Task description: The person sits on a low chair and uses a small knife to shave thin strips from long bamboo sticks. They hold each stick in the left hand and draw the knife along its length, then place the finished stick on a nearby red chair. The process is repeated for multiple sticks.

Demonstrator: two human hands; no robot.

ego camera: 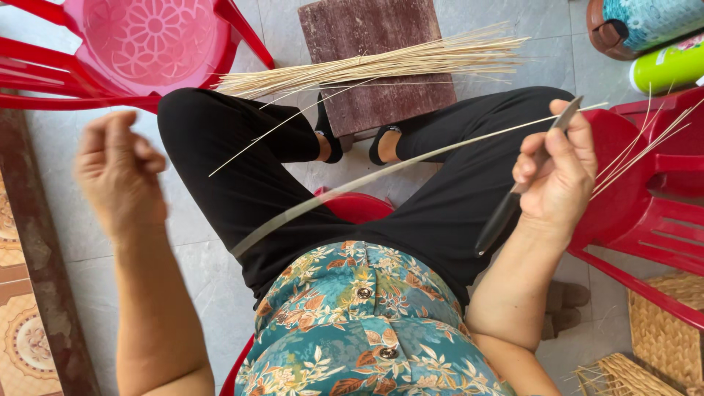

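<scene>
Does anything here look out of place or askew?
One thin stick has strayed from the bundle on the wooden block, slanting across the knee. Otherwise nothing stands out; the right hand grips a knife.

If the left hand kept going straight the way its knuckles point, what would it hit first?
Probably the red plastic chair just beyond the left hand; nothing shows between them, though depth is unclear.

You look through a single head-worn camera, aimed steeply down and close over your lap; your black-trousered knees (242, 147) fill the centre, a dark red wooden block (381, 66) lies far, hands at left and right edges.
</scene>
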